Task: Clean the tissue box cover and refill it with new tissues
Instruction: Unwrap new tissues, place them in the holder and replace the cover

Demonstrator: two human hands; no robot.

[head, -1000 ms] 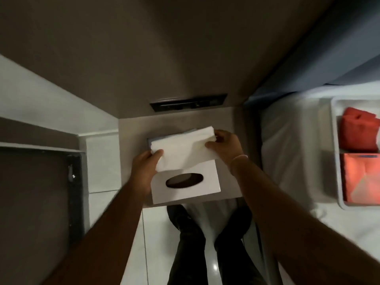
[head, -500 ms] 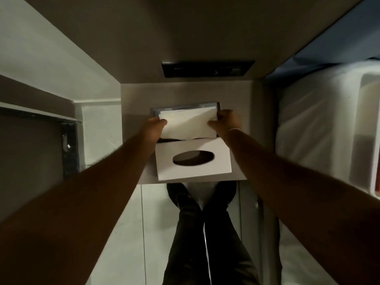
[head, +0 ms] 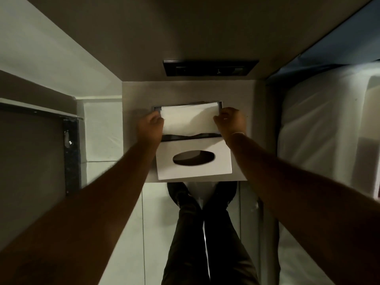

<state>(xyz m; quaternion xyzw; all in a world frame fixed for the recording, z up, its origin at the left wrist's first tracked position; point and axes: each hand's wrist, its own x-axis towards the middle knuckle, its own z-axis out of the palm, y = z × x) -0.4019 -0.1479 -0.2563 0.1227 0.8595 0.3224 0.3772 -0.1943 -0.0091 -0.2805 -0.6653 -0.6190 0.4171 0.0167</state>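
Soft matt paper tissues [head: 189, 120] are looking faintly creased; the white cover [head: 194, 161] is showing smooth, slightly glossy

We reach both bare arms straight forward, about level with each other. Our left hand [head: 150, 126] is curled, fingers pinched shut at the left side. Our right hand [head: 231, 121] mirrors it, knuckles up, with a thin band on the wrist. Our 2 legs stand together below.

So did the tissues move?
Yes. The tissues went down between the left hand and right hand into the tray, farther behind the lid.
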